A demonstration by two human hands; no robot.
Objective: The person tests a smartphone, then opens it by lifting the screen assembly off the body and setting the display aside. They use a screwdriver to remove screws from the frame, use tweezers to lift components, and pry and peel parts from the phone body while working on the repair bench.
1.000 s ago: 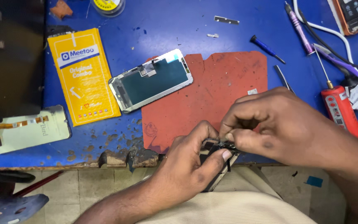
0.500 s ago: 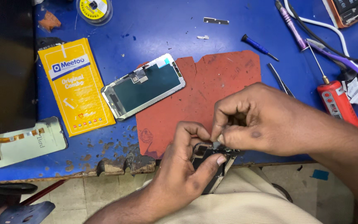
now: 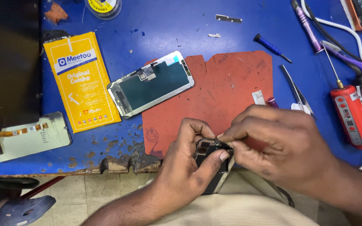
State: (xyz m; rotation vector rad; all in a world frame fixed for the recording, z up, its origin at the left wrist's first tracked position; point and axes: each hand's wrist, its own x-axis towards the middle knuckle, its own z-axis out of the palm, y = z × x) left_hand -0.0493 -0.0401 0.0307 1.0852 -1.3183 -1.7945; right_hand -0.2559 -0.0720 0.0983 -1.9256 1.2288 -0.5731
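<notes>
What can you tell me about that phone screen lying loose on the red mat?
The screen panel lies flat, back side up, tilted across the upper left corner of the red mat, partly on the blue table. It is a rounded rectangle with a pale silvery rim, a dark teal back and small metal and cable parts near its left end. Neither hand touches it.

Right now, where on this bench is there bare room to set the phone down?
The middle of the red mat, between the screen panel and the tweezers, is bare. So is the blue table above the mat, apart from small metal scraps. The right edge is crowded: red electric screwdriver, cables, tools.
</notes>
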